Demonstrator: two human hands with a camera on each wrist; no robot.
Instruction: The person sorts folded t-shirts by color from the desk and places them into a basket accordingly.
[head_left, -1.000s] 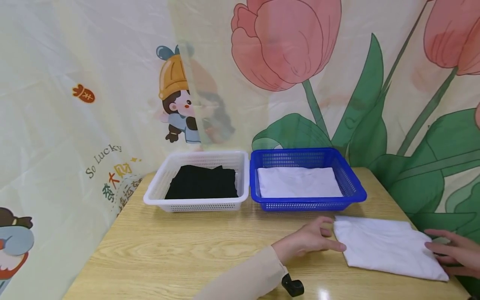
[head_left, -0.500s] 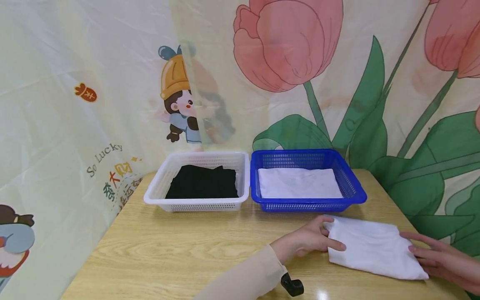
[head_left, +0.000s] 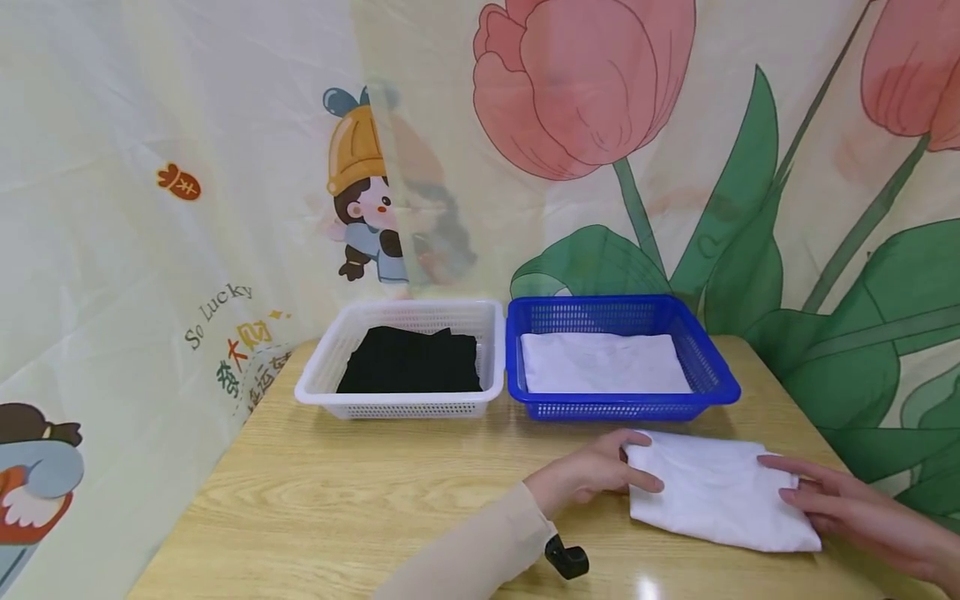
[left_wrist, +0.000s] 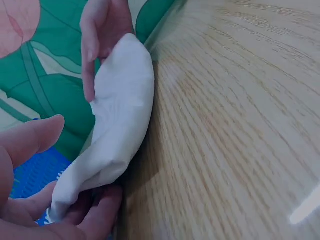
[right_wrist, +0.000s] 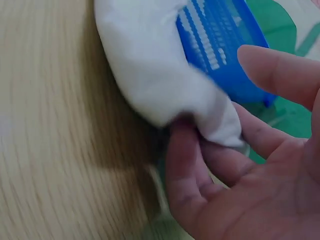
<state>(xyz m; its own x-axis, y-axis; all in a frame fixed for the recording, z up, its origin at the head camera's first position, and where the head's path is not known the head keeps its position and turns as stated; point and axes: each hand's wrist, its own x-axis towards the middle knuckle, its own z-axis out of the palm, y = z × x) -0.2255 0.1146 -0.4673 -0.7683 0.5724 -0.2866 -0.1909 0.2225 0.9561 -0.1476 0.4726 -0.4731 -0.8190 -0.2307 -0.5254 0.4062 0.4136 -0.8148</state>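
Observation:
A folded white cloth (head_left: 712,496) lies on the wooden table (head_left: 375,500) in front of the blue basket (head_left: 622,408). My left hand (head_left: 600,473) holds its left edge, thumb over the cloth and fingers curled under its corner (left_wrist: 75,215). At the cloth's right edge is my right hand (head_left: 825,500), its fingers nearly straight against the fabric (right_wrist: 150,75) and its thumb lifted clear. The cloth (left_wrist: 125,100) bulges up between the two hands.
A white basket (head_left: 397,406) with a black cloth (head_left: 408,367) stands left of the blue basket, which holds another folded white cloth (head_left: 603,362). Printed sheeting hangs behind and to the left. A small black camera mount (head_left: 566,560) sits at my left wrist.
Both hands have slid the white cloth leftwards along the table. The right hand has closed in on the left, so the cloth is narrower and bunched.

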